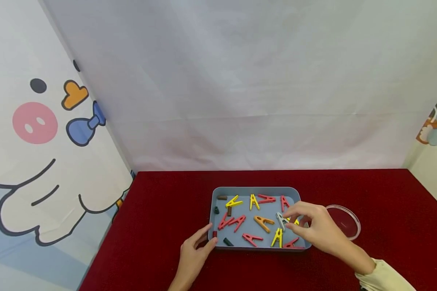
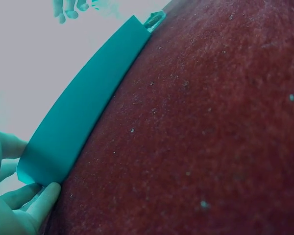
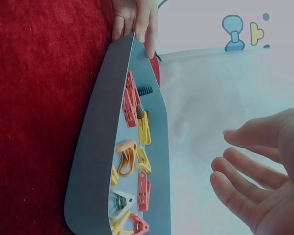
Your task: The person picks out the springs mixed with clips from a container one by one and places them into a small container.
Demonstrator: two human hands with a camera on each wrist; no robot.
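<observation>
A shallow grey-blue tray (image 1: 251, 248) holds several spring clips, among them red clips (image 1: 252, 237), yellow clips (image 1: 253, 201) and an orange clip (image 1: 264, 222). My left hand (image 1: 194, 254) holds the tray's near left corner between thumb and fingers. Over the tray's right side hovers my right hand (image 1: 318, 227), its thumb and fingertips apart. Seen from the right wrist, nothing lies between those fingers. Just left of them, a grey-white clip (image 1: 280, 220) rests in the tray. Part of a yellow clip is hidden behind the right hand.
Several small coil springs (image 1: 228, 242) lie toward the tray's left side. A clear round dish (image 1: 358, 227) sits right of the tray on the dark red cloth (image 1: 167, 210). A pale curtain (image 1: 247, 101) hangs behind the table, and a cartoon-printed sheet (image 1: 18, 169) at left.
</observation>
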